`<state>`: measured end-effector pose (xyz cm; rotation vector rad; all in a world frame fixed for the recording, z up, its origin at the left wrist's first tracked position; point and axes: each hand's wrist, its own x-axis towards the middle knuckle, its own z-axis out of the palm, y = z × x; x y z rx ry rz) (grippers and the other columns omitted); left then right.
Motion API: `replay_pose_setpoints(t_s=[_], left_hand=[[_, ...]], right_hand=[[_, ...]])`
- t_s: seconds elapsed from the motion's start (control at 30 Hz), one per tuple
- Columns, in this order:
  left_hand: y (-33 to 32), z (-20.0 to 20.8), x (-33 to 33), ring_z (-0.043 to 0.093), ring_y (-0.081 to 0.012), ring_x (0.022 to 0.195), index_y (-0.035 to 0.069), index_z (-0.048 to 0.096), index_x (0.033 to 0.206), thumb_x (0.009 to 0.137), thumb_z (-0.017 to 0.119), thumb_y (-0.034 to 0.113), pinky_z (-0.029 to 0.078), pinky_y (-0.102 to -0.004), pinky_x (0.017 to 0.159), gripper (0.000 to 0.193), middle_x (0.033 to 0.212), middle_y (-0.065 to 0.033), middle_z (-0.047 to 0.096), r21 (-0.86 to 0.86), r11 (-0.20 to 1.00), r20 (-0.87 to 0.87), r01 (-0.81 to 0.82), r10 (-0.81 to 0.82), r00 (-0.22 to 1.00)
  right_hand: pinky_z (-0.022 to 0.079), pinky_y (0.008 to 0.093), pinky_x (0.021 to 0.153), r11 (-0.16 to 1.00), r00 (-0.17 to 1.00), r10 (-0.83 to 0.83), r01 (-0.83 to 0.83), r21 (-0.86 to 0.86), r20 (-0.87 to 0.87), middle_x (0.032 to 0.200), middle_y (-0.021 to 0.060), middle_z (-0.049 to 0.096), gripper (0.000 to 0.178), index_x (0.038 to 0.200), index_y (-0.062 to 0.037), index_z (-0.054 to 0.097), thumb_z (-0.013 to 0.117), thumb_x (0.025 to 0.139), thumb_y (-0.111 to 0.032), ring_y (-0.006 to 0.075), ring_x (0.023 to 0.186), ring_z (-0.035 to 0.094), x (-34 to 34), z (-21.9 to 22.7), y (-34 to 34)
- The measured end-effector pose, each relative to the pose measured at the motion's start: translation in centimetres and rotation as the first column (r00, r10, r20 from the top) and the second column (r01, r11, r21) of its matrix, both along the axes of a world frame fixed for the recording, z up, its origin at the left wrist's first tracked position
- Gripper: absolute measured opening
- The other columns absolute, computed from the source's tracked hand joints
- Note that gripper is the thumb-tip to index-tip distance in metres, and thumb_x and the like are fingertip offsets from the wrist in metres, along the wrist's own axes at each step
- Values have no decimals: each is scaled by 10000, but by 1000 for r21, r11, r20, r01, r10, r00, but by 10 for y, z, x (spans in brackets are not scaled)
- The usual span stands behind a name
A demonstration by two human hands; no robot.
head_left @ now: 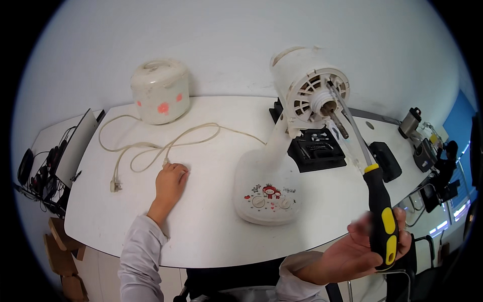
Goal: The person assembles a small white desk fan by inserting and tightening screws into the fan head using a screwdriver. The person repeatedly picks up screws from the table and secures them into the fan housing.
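My right hand (359, 249) grips the black and yellow handle of a long screwdriver (383, 221). Its shaft slants up to the slotted front of the motor housing on a white electric fan (302, 80), and the tip overlaps the slots; contact is unclear. No blades or guard show on the fan, and a bare shaft pokes out of its hub. The fan's base (269, 211) has two dials and red cartoon prints. My left hand (171, 181) rests curled on the table, against a pale power cord (193, 143); what its fingers hold, if anything, is hidden.
A white rice cooker (160, 95) with red flower prints stands at the back left, its plug (115, 186) on the white table (201, 221). Behind the fan's base lies a black tool-bit case (317, 151), beside a black case (385, 161). A steel flask (410, 122) stands far right.
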<state>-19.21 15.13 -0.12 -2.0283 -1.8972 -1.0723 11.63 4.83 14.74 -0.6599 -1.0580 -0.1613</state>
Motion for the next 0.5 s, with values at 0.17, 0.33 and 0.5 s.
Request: replay_pose_setpoints(t_s=[0.17, 0.33, 0.5], left_hand=[[-1, 1, 9, 588, -187, 729, 57, 603, 807, 730, 634, 58, 453, -294, 654, 83, 780, -65, 622, -73, 987, 352, 145, -110, 930], [-15, 18, 29, 576, -98, 755, 47, 605, 809, 757, 638, 55, 435, -240, 642, 62, 798, -14, 623, -36, 963, 654, 269, -180, 734], [-32, 55, 72, 548, -98, 773, 27, 571, 850, 780, 607, 40, 417, -225, 681, 80, 816, -36, 589, 157, 894, 815, 419, -357, 456]], right_hand=[[498, 158, 534, 997, 999, 4, -1, -83, 34, 1184, 179, 467, 576, 1130, -102, 362, 547, 789, -528, 197, 814, 619, 2, 9, -7], [502, 181, 524, 984, 997, 72, -72, -161, -2, 1175, 207, 490, 512, 1108, -101, 396, 579, 794, -463, 259, 765, 642, 8, 11, -9], [526, 236, 557, 974, 976, 174, -190, -124, -132, 1084, 186, 529, 604, 1018, -79, 412, 698, 677, -487, 245, 745, 636, 13, 17, -4]])
